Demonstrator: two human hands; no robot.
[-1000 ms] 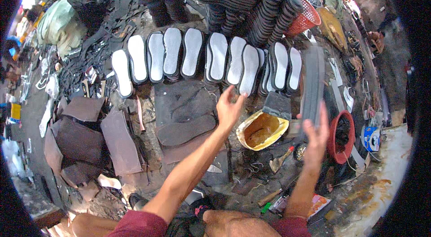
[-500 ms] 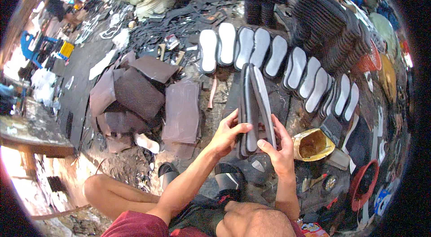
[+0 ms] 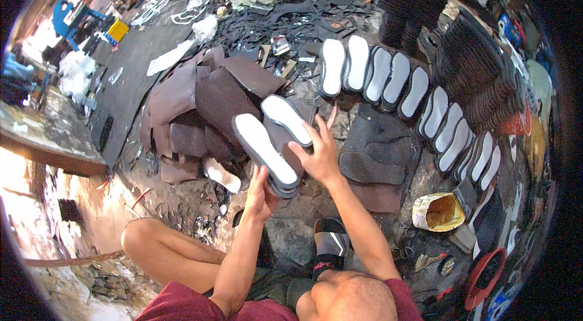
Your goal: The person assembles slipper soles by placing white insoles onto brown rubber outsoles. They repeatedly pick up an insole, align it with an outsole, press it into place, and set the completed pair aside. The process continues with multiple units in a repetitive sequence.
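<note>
My left hand (image 3: 260, 198) grips a small stack of black shoe soles (image 3: 265, 150), tilted with a white footbed face up. Its fingers wrap the lower end of the stack. Just beyond it, a single sole with a white face (image 3: 284, 116) is over the flat brown sheets (image 3: 276, 133). My right hand (image 3: 320, 154) has its thumb and fingers around the near end of this sole, other fingers spread upward. Whether the single sole rests fully on the sheets, I cannot tell.
A curved row of white-faced soles (image 3: 379, 75) stands to the right, with tall dark stacks (image 3: 477, 63) behind. Brown sheets lie piled (image 3: 225, 99) at left. A yellow container (image 3: 438, 211) and a red basket (image 3: 484, 278) are at right. Dark scraps (image 3: 328, 11) litter the far floor.
Both hands have moved left with the soles, from upright in the middle to over the brown sheets, white faces now upward. The whole view has shifted, so the surroundings appear further right.
</note>
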